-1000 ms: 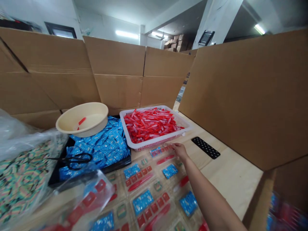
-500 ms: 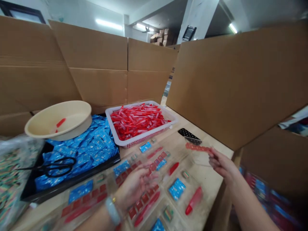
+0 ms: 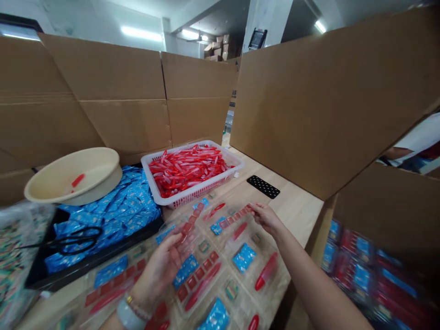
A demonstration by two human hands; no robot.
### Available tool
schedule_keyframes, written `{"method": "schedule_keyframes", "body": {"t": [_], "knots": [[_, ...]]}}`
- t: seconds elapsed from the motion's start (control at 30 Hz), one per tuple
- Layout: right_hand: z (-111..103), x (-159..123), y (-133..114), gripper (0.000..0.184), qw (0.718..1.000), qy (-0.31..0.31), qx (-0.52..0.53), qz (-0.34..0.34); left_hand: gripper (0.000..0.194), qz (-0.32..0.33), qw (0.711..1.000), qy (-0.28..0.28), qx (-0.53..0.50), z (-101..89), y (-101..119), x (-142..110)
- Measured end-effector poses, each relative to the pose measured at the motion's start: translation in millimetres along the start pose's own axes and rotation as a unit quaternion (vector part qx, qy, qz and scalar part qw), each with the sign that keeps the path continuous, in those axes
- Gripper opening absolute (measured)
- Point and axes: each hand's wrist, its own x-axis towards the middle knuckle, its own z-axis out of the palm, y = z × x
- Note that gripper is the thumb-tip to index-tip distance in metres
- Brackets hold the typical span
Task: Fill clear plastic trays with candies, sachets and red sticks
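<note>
My left hand (image 3: 165, 259) is closed on one end of a strip of red squares (image 3: 191, 223), which sticks up over the clear plastic trays. Farther right, my right hand (image 3: 266, 217) pinches the end of another red strip (image 3: 235, 216), its far end over a tray next to a blue packet (image 3: 217, 226). Below the hands lie clear trays holding blue packets (image 3: 244, 257), red pens (image 3: 266, 271) and small striped pieces (image 3: 231, 289). One tray has a red strip (image 3: 197, 276) beside its pen. My left forearm hides part of the nearer trays.
A white basket (image 3: 192, 200) of red pens stands at the back. To its left, a cream basin (image 3: 72, 176) rests over a black tray of blue packets (image 3: 129, 197) with black scissors (image 3: 77, 239). Cardboard walls (image 3: 292, 101) enclose the table; a perforated black plate (image 3: 263, 186) lies right.
My right hand has moved left with its red strip, from the table's right side to over the trays. My left hand has shifted left and now visibly holds a strip. The view has turned slightly right.
</note>
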Motion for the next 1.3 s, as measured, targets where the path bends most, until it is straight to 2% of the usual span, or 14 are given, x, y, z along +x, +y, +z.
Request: {"method": "schedule_keyframes", "body": {"t": [0.1,0.2,0.3,0.4,0.47,0.53,0.63,0.7,0.77,0.83,0.9,1.07,1.17,1.3], "knots": [[-8.1,-11.6,-1.8,0.030,0.998,0.043,0.026,-0.024,0.025,-0.008,0.999,0.007,-0.039,0.0,-13.3,-7.8],[-2.0,-39.1,0.2,0.037,0.987,0.126,0.077,-0.066,0.017,-0.045,0.994,-0.007,-0.098,15.0,-29.3,-11.7],[34.9,-80.7,13.1,0.037,0.964,0.198,0.159,-0.084,0.013,-0.082,0.984,-0.074,-0.137,40.8,-45.4,-8.0],[84.6,-123.3,36.5,0.032,0.955,0.192,0.207,-0.086,0.013,-0.095,0.976,-0.149,-0.125,57.2,-53.9,-0.7],[106.4,-144.2,51.3,0.029,0.961,0.160,0.210,-0.078,0.014,-0.101,0.977,-0.167,-0.084,54.1,-49.4,2.4],[111.5,-155.7,59.9,0.027,0.970,0.133,0.196,-0.060,0.015,-0.107,0.978,-0.176,-0.033,41.0,-36.2,3.6],[95.7,-155.0,57.6,0.031,0.977,0.109,0.184,-0.021,0.016,-0.147,0.964,-0.216,0.051,17.5,-11.4,4.7],[81.2,-146.1,49.6,0.036,0.985,0.056,0.164,0.006,0.014,-0.179,0.945,-0.249,0.114,9.6,-1.6,6.1],[68.9,-136.0,41.1,0.044,0.993,-0.011,0.116,0.024,0.012,-0.197,0.927,-0.272,0.165,11.1,-0.8,8.1],[56.9,-129.7,34.6,0.049,0.997,-0.040,0.066,0.027,0.012,-0.207,0.919,-0.281,0.183,19.5,-5.4,10.1],[41.6,-129.2,30.9,0.052,0.999,0.007,0.049,0.008,0.011,-0.199,0.928,-0.269,0.165,29.7,-10.1,12.1],[-0.7,-136.7,40.6,0.089,0.965,0.253,0.045,-0.054,0.015,-0.158,0.970,-0.175,0.054,37.1,-10.7,23.0],[-10.7,-134.9,59.2,0.107,0.956,0.287,0.004,-0.063,0.014,-0.138,0.985,-0.106,0.001,29.5,-13.4,30.8],[-12.1,-132.0,72.9,0.107,0.944,0.313,-0.085,-0.064,0.015,-0.115,0.992,-0.047,-0.016,23.2,-17.4,30.9]]}}
